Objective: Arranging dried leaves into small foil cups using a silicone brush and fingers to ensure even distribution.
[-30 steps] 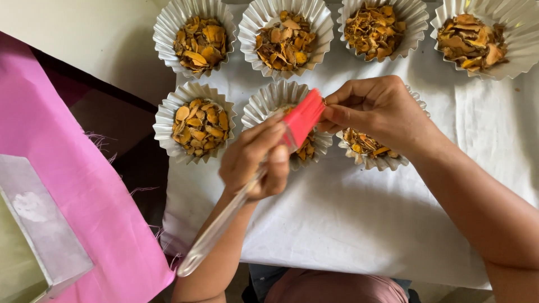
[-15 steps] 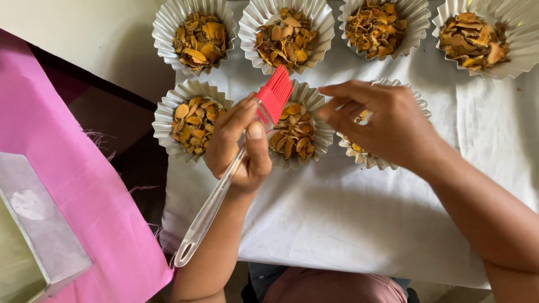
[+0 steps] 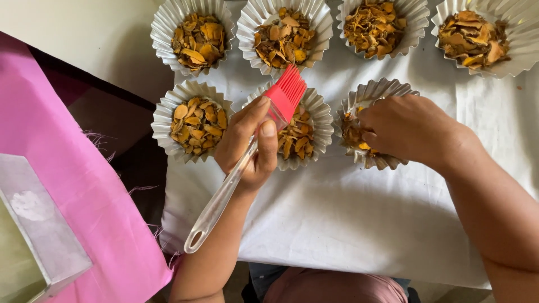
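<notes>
Bare white cloth [image 3: 359,224] before me gives my hands free passage. Ahead, two rows of filled foil cups [image 3: 197,122] stand close, leaving narrow gaps. At left, pink fabric [image 3: 67,185] and a grey box [image 3: 39,230] bound the room.

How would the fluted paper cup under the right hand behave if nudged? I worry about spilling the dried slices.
The paper cup looks thin and pleated, so probably light and floppy. Its wide flat base should slide on the white cloth rather than tip. The right hand reaches inside, likely steadying it.
</notes>
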